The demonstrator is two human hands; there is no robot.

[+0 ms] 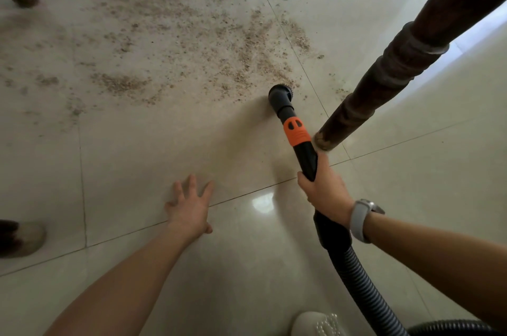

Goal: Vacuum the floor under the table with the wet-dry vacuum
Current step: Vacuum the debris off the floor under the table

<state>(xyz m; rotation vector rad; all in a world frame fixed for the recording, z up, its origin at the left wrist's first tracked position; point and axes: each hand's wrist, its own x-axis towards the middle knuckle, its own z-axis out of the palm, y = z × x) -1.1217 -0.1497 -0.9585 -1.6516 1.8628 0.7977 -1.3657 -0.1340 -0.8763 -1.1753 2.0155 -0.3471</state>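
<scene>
Sawdust-like debris (175,61) spread across pale floor tiles (164,143) between dark table legs, thickest just ahead of and left of brush nozzle (279,93); nozzle tip down at the near right edge of the mess, close beside the turned table leg (384,83). Right hand (326,193) wrapped round black wand (307,160) below orange collar (297,131), fingers closed on it; left hand (189,206) flat on the floor, fingers spread and holding nothing (seemingly a prop for leaning in under the table).

To do well, probably: keep bristles touching tile, draw slow overlapping strokes from the near edge leftward and outward; work round each leg foot, where grit seems to gather; mind ribbed hose (359,281) trailing back at lower right, liable to snag on the near leg; keep left palm off the dirty patch.

Counted: four table legs in view, two far, one near right, one cut off at left edge (16,237); one nozzle; one hose; one watch (362,219) on right wrist; one pale shoe (315,323) at bottom edge.
</scene>
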